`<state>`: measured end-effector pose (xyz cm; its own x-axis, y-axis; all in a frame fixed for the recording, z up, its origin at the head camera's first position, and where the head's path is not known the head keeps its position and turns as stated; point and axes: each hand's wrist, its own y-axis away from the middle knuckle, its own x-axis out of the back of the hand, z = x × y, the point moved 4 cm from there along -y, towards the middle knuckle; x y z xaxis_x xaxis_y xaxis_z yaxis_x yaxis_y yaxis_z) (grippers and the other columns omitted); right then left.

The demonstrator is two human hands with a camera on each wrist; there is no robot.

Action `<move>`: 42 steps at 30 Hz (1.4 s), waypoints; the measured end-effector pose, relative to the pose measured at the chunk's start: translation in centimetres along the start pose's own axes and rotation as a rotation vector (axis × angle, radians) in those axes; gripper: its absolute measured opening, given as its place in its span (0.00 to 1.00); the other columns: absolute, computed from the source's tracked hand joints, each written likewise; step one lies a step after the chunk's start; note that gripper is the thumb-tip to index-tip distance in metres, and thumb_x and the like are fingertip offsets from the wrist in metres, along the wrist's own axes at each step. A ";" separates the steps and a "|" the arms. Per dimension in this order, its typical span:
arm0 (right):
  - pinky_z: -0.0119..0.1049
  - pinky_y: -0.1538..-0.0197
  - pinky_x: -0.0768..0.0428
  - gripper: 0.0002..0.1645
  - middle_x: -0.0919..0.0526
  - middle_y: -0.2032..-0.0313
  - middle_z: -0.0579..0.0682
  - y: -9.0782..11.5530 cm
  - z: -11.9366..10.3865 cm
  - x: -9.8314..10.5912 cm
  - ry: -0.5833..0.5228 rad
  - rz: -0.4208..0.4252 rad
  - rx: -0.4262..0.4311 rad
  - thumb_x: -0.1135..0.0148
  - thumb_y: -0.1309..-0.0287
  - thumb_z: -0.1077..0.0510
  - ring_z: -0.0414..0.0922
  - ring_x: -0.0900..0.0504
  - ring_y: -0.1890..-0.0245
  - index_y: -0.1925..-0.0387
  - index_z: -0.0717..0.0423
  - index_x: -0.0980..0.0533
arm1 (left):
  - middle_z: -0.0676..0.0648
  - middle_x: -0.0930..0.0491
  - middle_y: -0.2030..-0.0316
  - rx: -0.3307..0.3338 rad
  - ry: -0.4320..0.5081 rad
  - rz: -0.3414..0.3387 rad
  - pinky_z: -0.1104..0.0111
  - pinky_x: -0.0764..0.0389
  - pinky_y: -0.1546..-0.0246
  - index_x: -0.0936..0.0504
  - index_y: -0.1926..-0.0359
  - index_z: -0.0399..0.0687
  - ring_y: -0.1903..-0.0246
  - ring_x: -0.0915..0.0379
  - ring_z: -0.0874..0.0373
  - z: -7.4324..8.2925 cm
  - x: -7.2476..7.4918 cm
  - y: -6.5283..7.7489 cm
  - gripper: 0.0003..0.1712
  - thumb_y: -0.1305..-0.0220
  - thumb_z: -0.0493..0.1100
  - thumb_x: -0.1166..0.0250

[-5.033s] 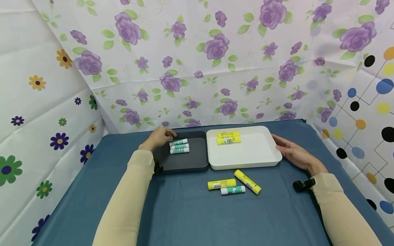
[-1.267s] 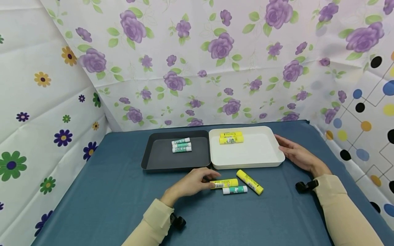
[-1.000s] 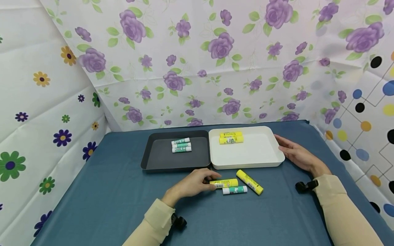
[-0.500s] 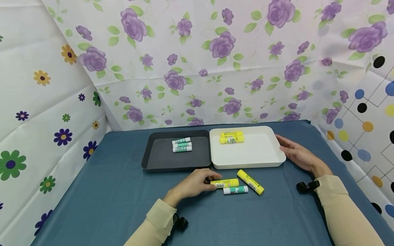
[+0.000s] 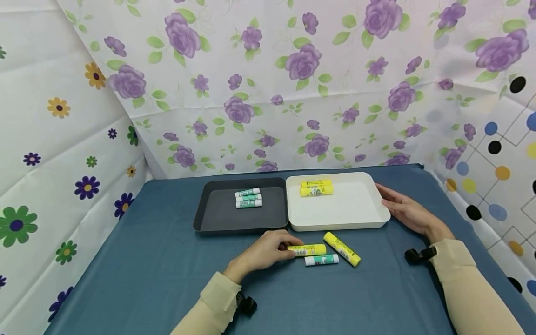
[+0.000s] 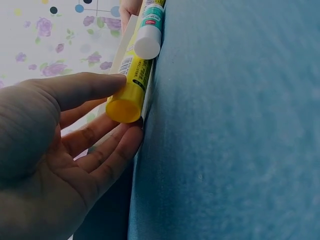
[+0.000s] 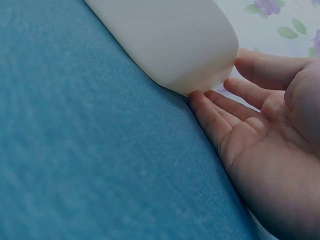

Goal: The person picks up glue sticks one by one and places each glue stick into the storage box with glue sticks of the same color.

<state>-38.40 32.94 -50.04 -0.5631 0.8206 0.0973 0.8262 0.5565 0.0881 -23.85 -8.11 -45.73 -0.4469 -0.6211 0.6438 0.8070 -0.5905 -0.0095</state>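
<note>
My left hand (image 5: 265, 251) holds the left end of a yellow glue stick (image 5: 311, 250) that lies on the blue cloth; in the left wrist view the thumb is on one side of it and the fingers on the other. Just in front of this stick lies a white and green glue stick (image 5: 321, 260). A second yellow glue stick (image 5: 342, 249) lies slanted to the right. My right hand (image 5: 412, 215) rests its loosely straight fingertips against the right end of the white tray (image 5: 343, 214), as the right wrist view also shows.
Two yellow glue sticks (image 5: 316, 190) lie in the white tray. Left of it, side by side, stands a dark grey tray (image 5: 217, 223) holding three white and green glue sticks (image 5: 249, 204). Flowered sheets (image 5: 268, 93) hang behind the table.
Five seconds ago my left hand was over the dark tray; it has since come forward and right to the yellow glue stick and stayed there. My right hand remains at the white tray.
</note>
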 end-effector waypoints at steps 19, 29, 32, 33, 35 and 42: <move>0.19 0.36 0.33 0.42 0.67 0.16 0.53 0.3 0.0 -0.1 -0.005 0.013 0.008 0.53 0.16 0.55 0.36 0.53 0.21 0.15 0.46 0.63 | 0.52 0.17 0.49 -0.026 0.011 0.022 0.72 0.24 0.63 0.14 0.38 0.50 0.61 0.25 0.65 0.2 0.4 0.1 0.18 0.27 0.41 0.32; 0.19 0.36 0.33 0.42 0.67 0.16 0.53 0.3 -0.1 -0.1 -0.001 0.016 0.008 0.54 0.16 0.55 0.27 0.47 0.26 0.15 0.46 0.62 | 0.54 0.17 0.49 -0.047 0.004 0.035 0.71 0.24 0.62 0.14 0.38 0.50 0.61 0.25 0.64 0.2 0.7 0.1 0.19 0.27 0.41 0.32; 0.19 0.36 0.33 0.42 0.66 0.16 0.52 0.3 -0.2 -0.1 -0.004 0.020 0.007 0.54 0.16 0.55 0.21 0.43 0.29 0.15 0.46 0.62 | 0.54 0.18 0.49 -0.055 0.007 0.040 0.71 0.23 0.62 0.14 0.38 0.50 0.60 0.25 0.64 0.2 0.8 0.1 0.19 0.27 0.42 0.32; 0.19 0.36 0.33 0.41 0.67 0.16 0.52 0.3 -0.2 -0.1 -0.004 0.020 0.006 0.54 0.16 0.55 0.21 0.43 0.30 0.15 0.46 0.62 | 0.55 0.18 0.49 -0.056 0.014 0.039 0.71 0.22 0.61 0.14 0.38 0.50 0.59 0.24 0.65 0.2 0.8 0.1 0.19 0.27 0.42 0.32; 0.19 0.36 0.33 0.42 0.67 0.16 0.52 0.3 -0.2 -0.1 -0.001 0.021 0.003 0.54 0.16 0.55 0.23 0.45 0.28 0.15 0.45 0.62 | 0.55 0.18 0.49 -0.054 0.026 0.040 0.71 0.22 0.59 0.14 0.38 0.51 0.58 0.24 0.65 0.2 0.8 0.2 0.19 0.27 0.43 0.32; 0.19 0.36 0.33 0.42 0.67 0.16 0.53 0.1 -0.2 -0.2 0.003 0.008 0.010 0.53 0.16 0.55 0.42 0.57 0.19 0.15 0.46 0.63 | 0.55 0.18 0.48 -0.041 0.051 0.078 0.70 0.21 0.57 0.13 0.39 0.54 0.56 0.24 0.63 0.1 1.3 0.1 0.18 0.28 0.43 0.31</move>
<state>-38.23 32.84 -49.90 -0.5566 0.8246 0.1008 0.8307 0.5512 0.0779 -24.25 -8.91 -44.83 -0.4032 -0.6910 0.5999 0.8241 -0.5593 -0.0903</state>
